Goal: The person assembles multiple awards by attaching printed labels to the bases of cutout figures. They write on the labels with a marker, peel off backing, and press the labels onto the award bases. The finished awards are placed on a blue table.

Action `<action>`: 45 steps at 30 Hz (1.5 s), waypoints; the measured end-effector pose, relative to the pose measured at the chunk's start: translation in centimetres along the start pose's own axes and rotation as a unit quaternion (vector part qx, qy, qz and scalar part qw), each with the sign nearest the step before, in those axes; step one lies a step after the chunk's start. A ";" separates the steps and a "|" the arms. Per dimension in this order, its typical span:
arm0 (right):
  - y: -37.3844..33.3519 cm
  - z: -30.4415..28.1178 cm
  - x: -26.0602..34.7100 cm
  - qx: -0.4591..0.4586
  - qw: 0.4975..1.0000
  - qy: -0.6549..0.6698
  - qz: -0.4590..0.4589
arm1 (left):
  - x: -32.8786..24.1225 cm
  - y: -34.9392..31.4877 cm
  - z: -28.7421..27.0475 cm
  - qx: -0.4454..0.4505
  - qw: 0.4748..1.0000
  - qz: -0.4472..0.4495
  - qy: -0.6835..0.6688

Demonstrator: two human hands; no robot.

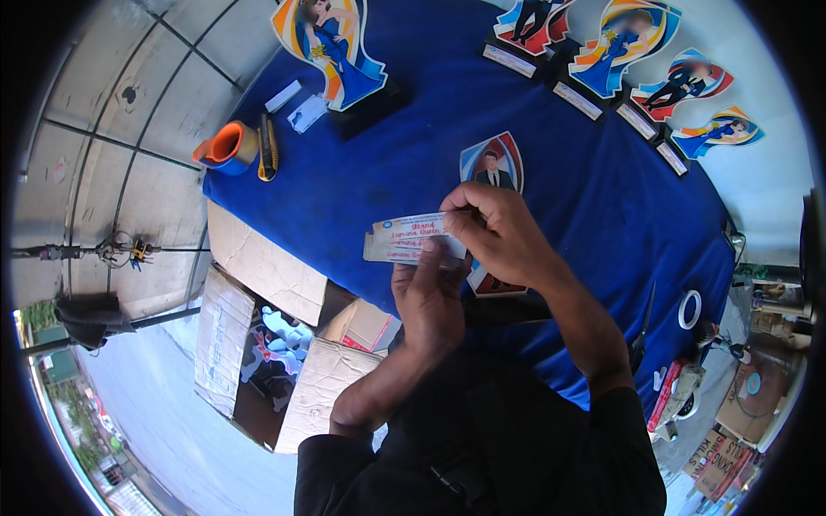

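Observation:
My left hand [430,303] grips a small fanned stack of white label strips [404,236] with red lettering, its thumb pressed on top. At the stack's right end, the fingers of my right hand [495,228] pinch the upper strip. Behind both hands a trophy [492,163] with a dark-suited figure on a red and blue shaped panel lies or stands close to me. My hands hide its middle, and its black base [508,310] shows below them.
A blue cloth [361,168] covers the table. Finished-looking trophies [619,52] line the back right, and another [335,52] stands back left near paper strips [307,113]. Left are an orange mug [228,146], a yellow cutter [268,150] and an open carton [249,413]; right, a tape roll [690,310] and scissors [641,340].

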State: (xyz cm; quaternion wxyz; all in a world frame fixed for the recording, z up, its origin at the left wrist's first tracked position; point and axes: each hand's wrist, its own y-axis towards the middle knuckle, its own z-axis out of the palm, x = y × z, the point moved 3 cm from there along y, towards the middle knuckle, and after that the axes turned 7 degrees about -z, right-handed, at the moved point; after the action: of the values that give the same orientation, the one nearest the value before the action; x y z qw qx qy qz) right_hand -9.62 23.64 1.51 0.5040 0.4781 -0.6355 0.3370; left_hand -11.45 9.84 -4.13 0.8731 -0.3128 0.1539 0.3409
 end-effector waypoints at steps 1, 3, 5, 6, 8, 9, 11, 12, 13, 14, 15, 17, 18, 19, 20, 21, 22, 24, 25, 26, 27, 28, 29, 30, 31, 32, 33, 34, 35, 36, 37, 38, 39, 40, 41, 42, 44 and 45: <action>-0.1 0.1 0.0 -0.006 1.000 -0.013 -0.023 | 0.1 0.0 0.0 0.011 1.000 0.008 -0.001; -0.2 0.2 -0.2 -0.013 0.997 -0.056 -0.060 | 0.2 0.1 0.0 0.025 1.000 0.013 -0.001; -0.4 0.2 -0.3 -0.011 0.994 -0.081 -0.073 | 0.2 0.3 0.0 0.026 1.000 0.008 0.009; -0.4 0.2 -0.4 -0.009 0.994 -0.082 -0.068 | 0.2 0.3 0.0 0.021 1.000 0.008 0.013; -0.5 0.1 -0.5 -0.002 0.995 -0.075 -0.065 | 0.1 0.3 0.1 0.032 0.999 0.006 0.016; -0.5 0.1 -0.4 -0.003 0.995 -0.078 -0.064 | 0.0 0.3 0.0 0.031 0.999 0.008 0.017; -0.7 0.2 -0.4 -0.002 0.995 -0.073 -0.066 | -0.1 0.2 0.0 0.032 0.999 0.011 0.020; -0.7 0.2 -0.4 -0.003 0.994 -0.084 -0.068 | -0.1 0.2 0.0 0.035 0.999 0.010 0.022; -0.8 0.2 -0.5 -0.003 0.994 -0.091 -0.068 | -0.1 0.1 0.0 0.038 0.999 0.009 0.023; -0.9 0.2 -0.6 -0.003 0.993 -0.098 -0.068 | -0.1 0.1 0.0 0.037 0.999 0.008 0.020; -0.9 0.3 -0.6 -0.005 0.993 -0.098 -0.069 | -0.1 0.0 -0.1 0.034 0.999 0.008 0.015; -1.0 0.3 -0.7 -0.007 0.993 -0.095 -0.069 | 0.0 -0.2 -0.3 0.043 0.999 -0.010 -0.022; -1.0 0.3 -0.6 -0.020 0.990 -0.107 -0.087 | 0.0 -0.3 -0.3 0.054 0.997 -0.029 -0.054; -1.0 0.2 -0.5 -0.029 0.988 -0.117 -0.102 | 0.1 -0.4 -0.4 0.060 0.994 -0.042 -0.084; -1.0 0.2 -0.5 -0.034 0.986 -0.129 -0.098 | 0.0 -0.4 -0.6 0.053 0.995 -0.037 -0.074; -1.1 0.2 -0.6 -0.033 0.992 -0.094 -0.072 | 0.0 -0.4 -0.8 0.041 0.997 -0.026 -0.060; -1.1 0.2 -0.8 -0.027 0.997 -0.063 -0.029 | 0.0 -0.4 -1.0 0.012 0.999 -0.021 -0.042; -1.1 0.2 -1.0 -0.018 0.999 -0.017 0.028 | -0.1 -0.5 -1.0 0.027 0.999 0.000 -0.035; -1.1 0.2 -1.0 -0.016 0.999 -0.003 0.042 | -0.2 -0.6 -1.0 0.028 0.999 0.004 -0.032; -1.1 0.1 -1.0 -0.015 0.998 0.009 0.052 | -0.2 -0.6 -1.1 0.023 0.999 0.005 -0.033; -1.1 0.1 -1.0 -0.009 0.998 0.022 0.057 | -0.2 -0.7 -1.1 0.018 0.999 0.004 -0.035; -1.0 0.1 -1.0 -0.004 0.998 0.034 0.057 | -0.2 -0.8 -1.1 0.016 0.999 0.004 -0.040; -1.0 0.1 -1.0 0.000 0.997 0.046 0.057 | -0.3 -0.8 -1.0 0.013 0.999 0.006 -0.036; -1.0 0.1 -1.0 0.004 0.997 0.058 0.057 | -0.3 -0.9 -1.0 0.012 0.999 0.009 -0.034; -0.9 0.1 -1.0 0.002 0.998 0.046 0.052 | -0.4 -0.9 -0.9 0.012 0.999 0.011 -0.032; -0.9 0.1 -1.0 -0.001 0.998 0.034 0.047 | -0.4 -0.9 -0.9 0.009 0.999 0.012 -0.031; -0.9 0.1 -1.0 -0.007 0.999 0.020 0.040 | -0.4 -0.9 -0.9 0.005 0.999 0.012 -0.030; -0.9 0.1 -0.9 -0.009 0.999 0.024 0.029 | -0.3 -0.9 -0.8 0.008 0.999 0.013 -0.031; -0.9 0.2 -0.8 -0.014 0.999 0.026 0.016 | -0.3 -0.9 -0.8 0.002 1.000 0.012 -0.027; -0.9 0.2 -0.8 -0.017 0.999 0.032 0.001 | -0.3 -0.9 -0.8 0.003 1.000 0.012 -0.026; -0.8 0.3 -0.8 -0.011 0.999 0.034 0.005 | -0.3 -0.9 -0.8 -0.002 1.000 0.010 -0.024; -0.8 0.3 -0.8 -0.003 0.999 0.040 0.006 | -0.3 -0.9 -0.8 0.005 1.000 0.013 -0.023; -0.7 0.3 -0.8 0.005 0.999 0.047 0.007 | -0.3 -0.9 -0.8 0.007 1.000 0.015 -0.023; -0.7 0.3 -0.9 0.014 0.999 0.040 0.013 | -0.2 -0.9 -0.9 -0.003 1.000 0.010 -0.022; -0.6 0.3 -1.0 0.024 0.999 0.035 0.019 | -0.2 -0.9 -0.8 0.005 1.000 0.015 -0.023; -0.6 0.2 -1.1 0.032 0.999 0.026 0.027 | -0.2 -0.9 -0.9 0.000 1.000 0.015 -0.023; -0.6 0.2 -1.2 0.032 0.998 0.037 0.045 | -0.1 -0.9 -0.9 -0.005 1.000 0.016 -0.024; -0.6 0.2 -1.3 0.035 0.997 0.040 0.049 | -0.1 -0.9 -0.9 -0.005 1.000 0.017 -0.025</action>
State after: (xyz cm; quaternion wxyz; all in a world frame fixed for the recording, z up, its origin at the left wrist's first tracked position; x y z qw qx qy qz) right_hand -9.10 23.65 0.19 0.4950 0.4497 -0.6251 0.4025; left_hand -10.98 8.67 -4.41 0.8691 -0.3063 0.1356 0.3640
